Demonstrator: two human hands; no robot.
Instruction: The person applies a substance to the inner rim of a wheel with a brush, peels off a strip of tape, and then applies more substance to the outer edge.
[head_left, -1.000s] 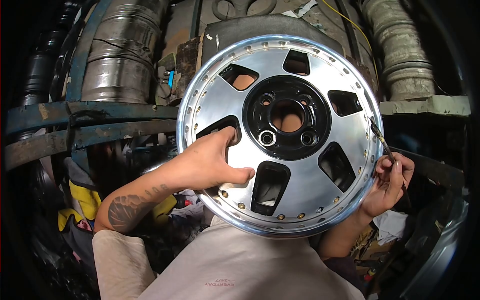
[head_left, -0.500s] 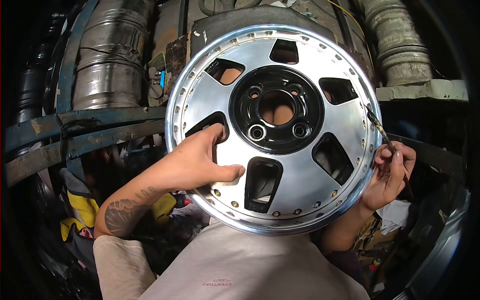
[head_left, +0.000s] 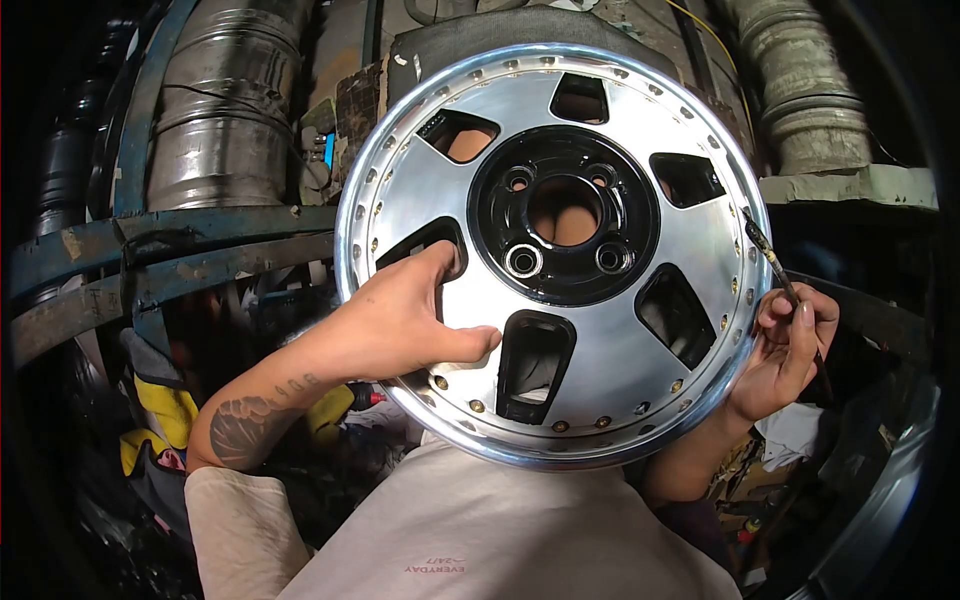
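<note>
A polished silver car wheel rim [head_left: 607, 345] with a glossy black hub centre [head_left: 633, 222] and cut-out windows fills the middle of the view. My left hand [head_left: 405, 312] grips it at the left: the fingers go into a window and the thumb lies across the bright face. Beyond the right edge, my right hand [head_left: 790, 352] pinches a thin paintbrush [head_left: 766, 253]. The brush's dark tip overlaps the outer lip, close to the ring of small bolts [head_left: 735, 300]. Several of these bolts look gold at the lower edge.
Worn metal wheel barrels [head_left: 225, 110] are stacked at the back left, with more [head_left: 812, 90] at the back right. Blue metal bars [head_left: 225, 240] run across the left. A black-and-yellow cloth [head_left: 160, 400] lies lower left. Behind the rim is a dark padded sheet [head_left: 430, 50].
The wheel rim has shifted slightly to the right in view, and both hands have moved with it. The brush tip remains near the right lip.
</note>
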